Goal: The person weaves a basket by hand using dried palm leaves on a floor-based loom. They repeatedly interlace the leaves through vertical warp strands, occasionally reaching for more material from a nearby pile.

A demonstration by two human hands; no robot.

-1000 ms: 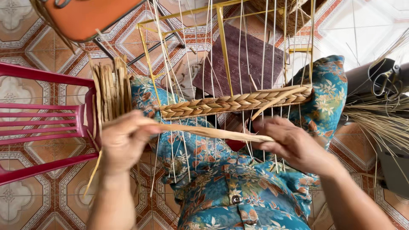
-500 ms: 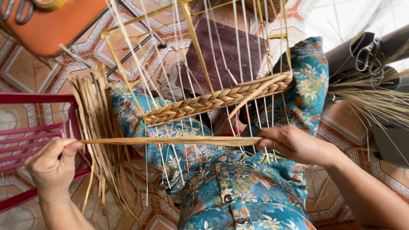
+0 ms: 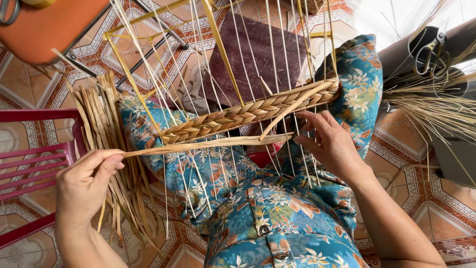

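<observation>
A braided band of dried straw (image 3: 248,115) runs across a row of thin upright strands (image 3: 238,54) held on a yellow wire frame (image 3: 218,44). Below the braid lies a long flat straw strip (image 3: 208,144), stretched almost level. My left hand (image 3: 87,183) pinches the strip's left end between thumb and fingers. My right hand (image 3: 329,144) grips the strip's right end among the uprights, just under the braid. The work rests over my lap, in blue flowered cloth (image 3: 277,218).
A bundle of loose dried straw (image 3: 106,144) hangs over a red plastic chair (image 3: 34,164) at left. An orange bag (image 3: 49,22) sits top left. More straw and scissors (image 3: 431,49) lie at right on a dark surface. Patterned floor tiles lie below.
My left hand pulled the strip out leftward, then came back in slightly. The strip now lies closer under the braid, and my right hand has risen to the braid's right end.
</observation>
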